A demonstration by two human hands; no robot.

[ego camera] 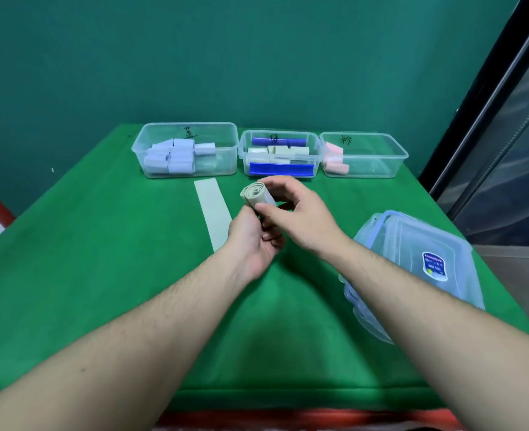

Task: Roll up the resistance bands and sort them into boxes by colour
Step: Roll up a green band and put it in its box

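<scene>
A rolled pale green band (254, 195) is held above the middle of the table. My left hand (254, 241) grips it from below and my right hand (300, 217) pinches it from the right side. A second pale green band (212, 209) lies flat on the cloth just left of my hands. At the back stand three clear boxes: the left box (151, 133) holds several pale blue rolls, the middle box (316, 141) holds pale green rolls and two dark blue strips, the right box (381, 157) holds pink rolls.
A stack of clear lids with blue rims (412, 269) lies at the right edge of the green-covered table (101, 244). A green wall stands behind the boxes. A dark frame runs along the far right.
</scene>
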